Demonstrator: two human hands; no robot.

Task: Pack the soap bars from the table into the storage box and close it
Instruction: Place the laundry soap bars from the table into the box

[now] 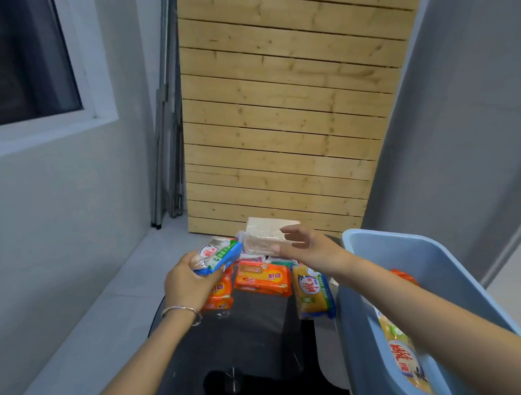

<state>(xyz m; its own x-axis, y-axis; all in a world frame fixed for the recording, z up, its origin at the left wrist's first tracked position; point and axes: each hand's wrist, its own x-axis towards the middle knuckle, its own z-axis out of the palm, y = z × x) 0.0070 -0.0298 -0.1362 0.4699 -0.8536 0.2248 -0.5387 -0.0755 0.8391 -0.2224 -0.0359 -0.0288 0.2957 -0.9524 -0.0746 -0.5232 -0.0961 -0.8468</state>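
the soap bars are wrapped blocks, stiff inside and probably fairly weighty for their size; the glossy film looks slippery and loose at the sealed ends, so the firm hold is across the long flat sides, not by the crimped ends; nothing here seems fragile.

the left hand (188,279), a bracelet (182,312) on its wrist, is clamped around a blue-and-white soap pack (218,255), fingers under it and thumb over the near side, lifted just above the pile at the far edge of the dark glass table (248,346); the right hand (307,248) reaches forward from over the box side, palm turned left, fingers spread apart and holding nothing, just in front of a clear-wrapped pale bar (266,235) at the table's far edge; whether it touches the wrap, i cannot tell.

on the table remain two orange packs (263,277), one partly under the left hand, and a yellow-and-blue pack (312,292) near the right edge; the blue storage box (442,264) stands open just beside the table's right edge, with yellow and orange packs already inside; no lid is in view; packing looks roughly midway.
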